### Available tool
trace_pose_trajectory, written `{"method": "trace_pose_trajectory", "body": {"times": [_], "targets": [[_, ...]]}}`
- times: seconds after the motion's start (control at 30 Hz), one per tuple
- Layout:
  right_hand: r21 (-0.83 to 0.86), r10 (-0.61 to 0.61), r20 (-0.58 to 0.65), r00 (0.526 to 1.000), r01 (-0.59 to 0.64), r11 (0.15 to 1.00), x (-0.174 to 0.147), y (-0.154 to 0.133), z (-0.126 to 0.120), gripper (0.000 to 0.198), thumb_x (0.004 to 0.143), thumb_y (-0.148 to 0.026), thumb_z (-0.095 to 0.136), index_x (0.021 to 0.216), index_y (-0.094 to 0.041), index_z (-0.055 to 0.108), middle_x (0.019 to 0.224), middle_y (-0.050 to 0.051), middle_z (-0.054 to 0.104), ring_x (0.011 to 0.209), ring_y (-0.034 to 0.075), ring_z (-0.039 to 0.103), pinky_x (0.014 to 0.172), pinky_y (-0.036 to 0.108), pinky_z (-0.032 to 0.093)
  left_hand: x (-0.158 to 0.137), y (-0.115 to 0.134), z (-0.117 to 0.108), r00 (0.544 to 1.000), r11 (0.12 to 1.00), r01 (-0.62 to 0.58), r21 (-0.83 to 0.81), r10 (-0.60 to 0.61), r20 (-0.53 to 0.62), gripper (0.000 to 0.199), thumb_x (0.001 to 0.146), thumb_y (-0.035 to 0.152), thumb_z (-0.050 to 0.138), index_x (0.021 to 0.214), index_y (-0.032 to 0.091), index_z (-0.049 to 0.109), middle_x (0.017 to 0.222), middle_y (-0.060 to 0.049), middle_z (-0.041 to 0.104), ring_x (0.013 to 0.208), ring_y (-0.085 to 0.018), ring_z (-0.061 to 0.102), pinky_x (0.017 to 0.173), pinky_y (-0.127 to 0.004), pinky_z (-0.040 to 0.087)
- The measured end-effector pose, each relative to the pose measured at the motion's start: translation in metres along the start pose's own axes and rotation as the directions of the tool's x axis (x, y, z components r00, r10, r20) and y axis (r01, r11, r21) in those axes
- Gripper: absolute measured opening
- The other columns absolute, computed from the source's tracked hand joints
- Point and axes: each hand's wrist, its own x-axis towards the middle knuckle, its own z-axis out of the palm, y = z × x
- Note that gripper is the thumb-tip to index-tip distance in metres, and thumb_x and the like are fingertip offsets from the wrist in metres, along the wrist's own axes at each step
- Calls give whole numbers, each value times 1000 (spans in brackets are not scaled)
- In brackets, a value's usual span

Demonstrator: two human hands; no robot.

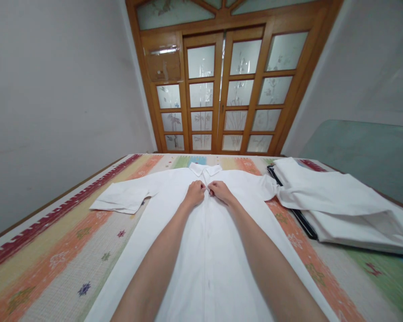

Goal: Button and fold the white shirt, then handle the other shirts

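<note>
Shirt (191, 259), hem unseen, placket (206, 241) indistinct between left hand (195, 193) and right hand (220, 192)

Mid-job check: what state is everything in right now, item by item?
White shirt: spread out flat, front up.
Collar: lying folded down, its points apart.
Left hand: fingers curled in, pinching the shirt front below the collar.
Right hand: likewise, just beside it.
Tablecloth: spread under the shirt.
White cloth pile: stacked in layers.
Wooden doors: nearly closed, thin bright line between them.
</note>
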Motion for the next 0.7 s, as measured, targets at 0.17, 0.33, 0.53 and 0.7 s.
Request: {"method": "trace_pose_trajectory", "body": {"times": [0.17,0.33,0.53,0.7], "targets": [[8,-17,-1,1000,17,1000,-1,-1,1,22,76,-21,47,60,-14,62,50,-1,60,50,11,55,58,20,41,1,0,1,1000,1000,12,-18,-12,6,9,84,13,51,85,15,59,90,-8,65,90,-19,57,84,-32,42],[5,-24,-14,1000,24,1000,-1,-3,1,22,76,-19,48,59,-15,61,49,-1,59,50,11,55,57,19,40,1,4,-1,998,998,57,-8,-56,35,10,85,13,50,86,15,60,90,-8,66,88,-18,59,81,-29,42],[-9,-15,-35,999,15,1000,-4,-6,1,19,76,-17,50,63,-14,63,51,-1,61,53,11,57,58,19,40,7,11,-5,983,987,158,22,-160,95,13,83,12,51,89,13,62,91,-10,69,86,-18,61,76,-26,43],[-19,-9,-37,999,8,1000,-7,-10,-1,19,78,-17,50,68,-14,66,52,0,63,55,11,59,60,19,42,20,16,-12,963,975,219,46,-223,151,12,76,11,56,80,11,67,88,-13,71,85,-21,63,75,-26,44]]}}
